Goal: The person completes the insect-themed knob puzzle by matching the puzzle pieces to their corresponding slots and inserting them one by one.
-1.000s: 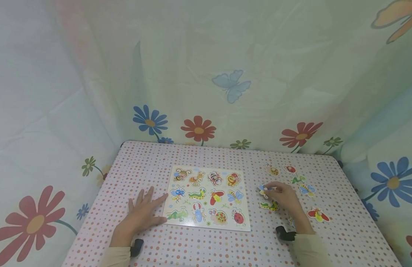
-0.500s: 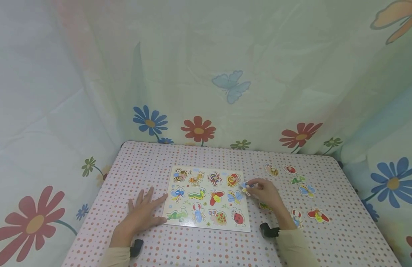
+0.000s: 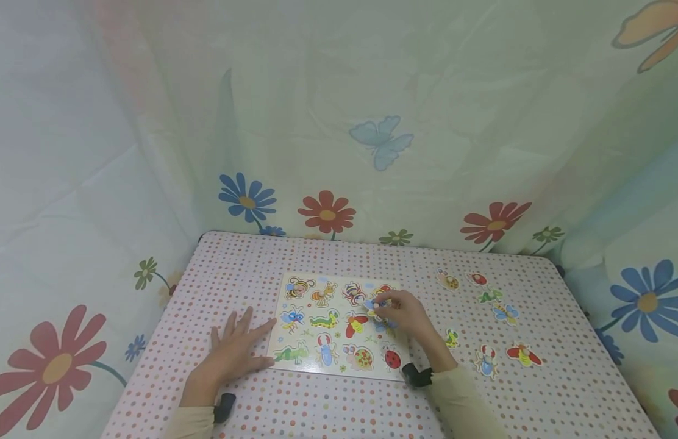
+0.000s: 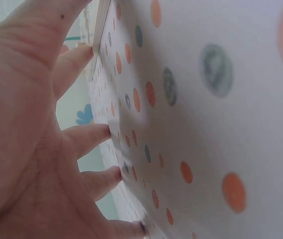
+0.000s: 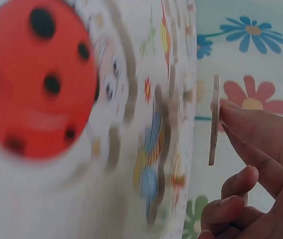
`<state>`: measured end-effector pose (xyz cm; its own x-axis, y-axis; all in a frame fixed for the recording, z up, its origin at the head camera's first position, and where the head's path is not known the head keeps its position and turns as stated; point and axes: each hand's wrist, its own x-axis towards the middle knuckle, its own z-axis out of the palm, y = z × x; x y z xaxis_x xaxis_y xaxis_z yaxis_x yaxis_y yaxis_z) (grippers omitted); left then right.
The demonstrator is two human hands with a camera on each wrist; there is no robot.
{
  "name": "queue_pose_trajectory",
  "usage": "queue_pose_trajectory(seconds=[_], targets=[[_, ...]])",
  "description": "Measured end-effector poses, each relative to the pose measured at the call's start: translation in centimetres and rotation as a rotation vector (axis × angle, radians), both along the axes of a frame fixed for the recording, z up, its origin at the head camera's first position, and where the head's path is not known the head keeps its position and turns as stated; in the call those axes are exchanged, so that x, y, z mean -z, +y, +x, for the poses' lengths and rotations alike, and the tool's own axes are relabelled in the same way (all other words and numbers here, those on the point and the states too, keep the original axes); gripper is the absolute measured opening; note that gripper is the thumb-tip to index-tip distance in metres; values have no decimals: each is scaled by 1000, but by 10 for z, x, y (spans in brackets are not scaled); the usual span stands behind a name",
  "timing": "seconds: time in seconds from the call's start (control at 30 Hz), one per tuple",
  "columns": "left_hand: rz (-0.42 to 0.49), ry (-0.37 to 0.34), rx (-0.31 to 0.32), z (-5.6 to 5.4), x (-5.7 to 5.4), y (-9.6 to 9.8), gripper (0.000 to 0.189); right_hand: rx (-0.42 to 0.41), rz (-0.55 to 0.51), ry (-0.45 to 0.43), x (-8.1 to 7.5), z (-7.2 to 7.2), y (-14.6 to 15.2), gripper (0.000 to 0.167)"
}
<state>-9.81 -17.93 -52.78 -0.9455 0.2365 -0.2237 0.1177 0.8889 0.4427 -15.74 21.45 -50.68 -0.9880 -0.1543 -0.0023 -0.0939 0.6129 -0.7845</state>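
Between thumb and forefinger my right hand (image 3: 409, 316) pinches an insect puzzle piece with blue wings (image 3: 370, 306), held over the right half of the puzzle board (image 3: 372, 374). In the right wrist view that thin piece (image 5: 214, 124) appears edge-on, apart from the board's face, and the other fingers curl below it. Insect pictures cover the board, among them a ladybug (image 5: 39, 82) close to the right wrist camera. My left hand (image 3: 231, 350) lies spread at the board's left side, with thumb and forefinger at its edge. Its other fingertips touch the tablecloth in the left wrist view.
Right of the board lie several loose pieces: a snail (image 3: 447, 280), a ladybug (image 3: 478, 278), a grasshopper (image 3: 489, 296), a blue-winged insect (image 3: 505, 313), a caterpillar (image 3: 452, 338), a blue beetle (image 3: 486, 361) and a red-winged insect (image 3: 525, 353). A flowered curtain (image 3: 295, 140) stands behind the dotted table (image 3: 251, 256).
My right hand has carried the blue-winged puzzle piece leftward from the loose pieces to above the board, uncovering the caterpillar and the beetle. My left hand has stayed in place.
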Motion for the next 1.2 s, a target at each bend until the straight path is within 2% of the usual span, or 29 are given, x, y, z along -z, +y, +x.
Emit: queue_pose_trajectory(seconds=[0.23,0.43,0.83,1.0,1.2], targets=[[-2,6,-4,0,1,0,85,-60,-31,-31,0,-3,-35,13],[3,-1,2,0,0,0,85,-107,16,16,4,-7,-59,9],[-4,-3,5,0,0,-1,84,-217,-28,33,9,-10,-107,10],[-4,-3,11,0,1,-1,83,-230,0,43,9,-10,-128,9],[-3,1,18,0,0,-2,83,-226,18,11,12,-12,-148,10]])
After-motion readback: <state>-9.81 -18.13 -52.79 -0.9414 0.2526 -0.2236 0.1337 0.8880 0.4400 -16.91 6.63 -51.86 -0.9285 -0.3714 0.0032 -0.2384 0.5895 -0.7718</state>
